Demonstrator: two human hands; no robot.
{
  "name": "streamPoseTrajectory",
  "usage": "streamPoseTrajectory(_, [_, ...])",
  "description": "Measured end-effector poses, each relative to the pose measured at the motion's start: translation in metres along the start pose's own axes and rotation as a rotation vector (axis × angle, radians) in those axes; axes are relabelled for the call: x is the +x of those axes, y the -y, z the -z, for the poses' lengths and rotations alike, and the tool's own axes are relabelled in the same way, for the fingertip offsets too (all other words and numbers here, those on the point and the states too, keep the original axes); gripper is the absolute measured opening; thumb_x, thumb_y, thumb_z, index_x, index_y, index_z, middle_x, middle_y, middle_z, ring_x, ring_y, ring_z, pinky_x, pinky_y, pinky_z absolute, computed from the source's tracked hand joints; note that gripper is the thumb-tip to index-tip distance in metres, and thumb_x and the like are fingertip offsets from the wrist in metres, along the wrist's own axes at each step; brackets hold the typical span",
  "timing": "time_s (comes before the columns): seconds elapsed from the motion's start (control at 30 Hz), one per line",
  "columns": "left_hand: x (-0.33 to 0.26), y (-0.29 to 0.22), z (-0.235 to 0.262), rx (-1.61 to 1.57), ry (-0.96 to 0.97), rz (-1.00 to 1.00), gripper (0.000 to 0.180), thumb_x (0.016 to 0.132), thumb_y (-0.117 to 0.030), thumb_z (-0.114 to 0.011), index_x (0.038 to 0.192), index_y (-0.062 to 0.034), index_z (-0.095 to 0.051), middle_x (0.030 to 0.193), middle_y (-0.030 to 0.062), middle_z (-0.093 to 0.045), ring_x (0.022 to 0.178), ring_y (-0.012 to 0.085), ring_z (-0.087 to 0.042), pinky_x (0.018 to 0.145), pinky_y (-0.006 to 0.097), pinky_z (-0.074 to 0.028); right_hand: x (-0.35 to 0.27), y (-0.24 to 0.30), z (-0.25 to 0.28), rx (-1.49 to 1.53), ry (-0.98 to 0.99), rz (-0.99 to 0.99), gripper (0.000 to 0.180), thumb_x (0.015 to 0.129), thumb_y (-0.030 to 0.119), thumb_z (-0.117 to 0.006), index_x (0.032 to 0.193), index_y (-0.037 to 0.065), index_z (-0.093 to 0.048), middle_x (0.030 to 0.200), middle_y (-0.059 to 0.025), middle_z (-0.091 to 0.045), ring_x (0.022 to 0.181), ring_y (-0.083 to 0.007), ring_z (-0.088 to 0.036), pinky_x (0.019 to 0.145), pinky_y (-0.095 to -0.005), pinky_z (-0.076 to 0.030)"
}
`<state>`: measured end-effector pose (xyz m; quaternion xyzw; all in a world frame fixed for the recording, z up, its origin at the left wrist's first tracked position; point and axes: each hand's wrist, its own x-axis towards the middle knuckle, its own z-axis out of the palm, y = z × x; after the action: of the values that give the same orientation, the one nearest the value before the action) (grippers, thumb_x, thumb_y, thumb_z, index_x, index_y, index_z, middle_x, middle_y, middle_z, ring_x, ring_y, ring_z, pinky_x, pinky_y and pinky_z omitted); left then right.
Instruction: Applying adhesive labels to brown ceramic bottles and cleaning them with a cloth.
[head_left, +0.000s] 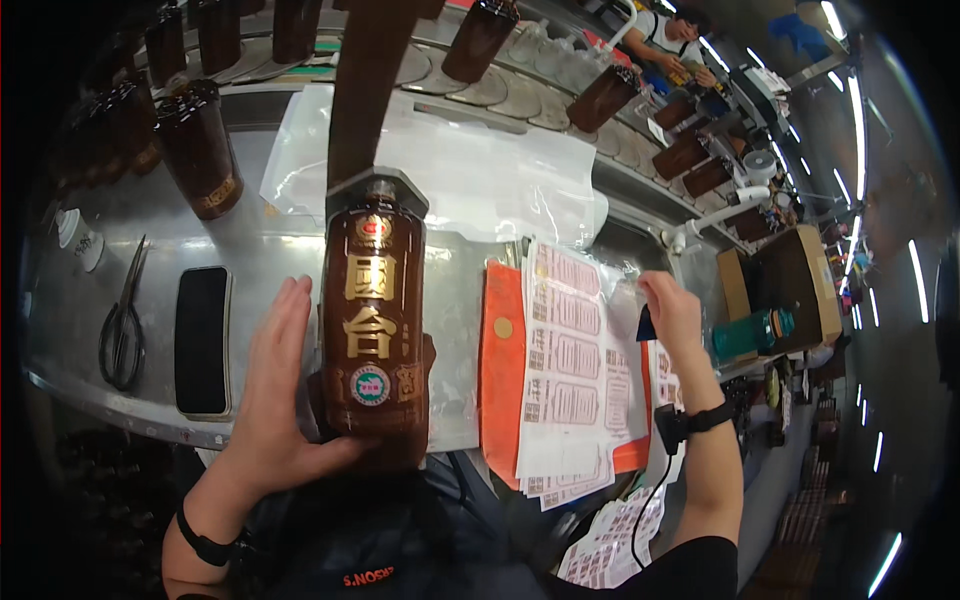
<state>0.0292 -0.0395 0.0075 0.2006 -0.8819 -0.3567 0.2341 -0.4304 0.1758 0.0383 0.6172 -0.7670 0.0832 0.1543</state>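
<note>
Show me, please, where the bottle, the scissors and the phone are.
bottle (375,330): head view, on its front label.
scissors (124,325): head view, where the blades meet the handles.
phone (202,340): head view, middle of the dark screen.

Bright overhead strip lights, steel glare, dark fisheye rim.

Bare bench lies open between the black phone and the brown bottle, though the left hand fills its near part. Scissors crowd the left edge. Right of the bottle, label sheets cover the surface up to the right hand. Far side, a plastic sheet and standing bottles block reach.
</note>
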Motion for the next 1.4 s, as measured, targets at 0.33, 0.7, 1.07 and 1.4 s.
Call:
streamPoseTrajectory(0.33, [0.018,-0.026,-0.017,0.198,-0.02,-0.212,0.1,0.066,-0.017,-0.087,0.148,0.0022,-0.035,0.158,0.0298,-0.023,0.145,0.0539,-0.024,0.116,0.056,-0.03,0.05,0.111,0.071,0.152,0.124,0.204,0.02,0.087,0.005,-0.069,0.107,0.009,-0.066,0.085,-0.0089,-0.066,0.072,-0.0294,-0.066,0.06,-0.0367,-0.051])
streamPoseTrajectory(0.7, [0.003,0.015,-0.019,-0.173,0.019,-0.031,0.118,0.073,-0.024,-0.087,0.154,0.0088,-0.007,0.159,0.03,-0.021,0.149,0.0388,-0.027,0.12,0.042,-0.029,0.083,0.231,0.133,0.6,0.455,0.633,0.035,0.08,0.008,-0.064,0.114,0.006,-0.067,0.087,-0.0042,-0.066,0.071,-0.019,-0.069,0.059,-0.0297,-0.056])
streamPoseTrajectory(1.07, [0.005,0.024,0.003,-0.055,0.157,-0.147,0.115,0.081,-0.039,-0.077,0.152,0.0141,-0.003,0.157,0.0374,-0.013,0.149,0.0499,-0.012,0.122,0.05,-0.018,0.117,0.25,0.07,0.732,0.409,0.137,0.011,0.088,0.006,-0.069,0.099,0.005,-0.068,0.082,-0.0074,-0.064,0.064,-0.0177,-0.062,0.059,-0.0284,-0.049])
streamPoseTrajectory(1.4, [0.039,-0.006,-0.02,-0.37,-0.058,0.135,0.108,0.092,-0.043,-0.067,0.148,0.0202,0.0,0.153,0.0431,-0.015,0.147,0.0505,-0.019,0.12,0.047,-0.021,0.126,0.228,0.041,0.786,0.298,-0.014,0.009,0.089,0.009,-0.071,0.095,0.003,-0.069,0.075,-0.0053,-0.065,0.059,-0.0124,-0.057,0.057,-0.0268,-0.046])
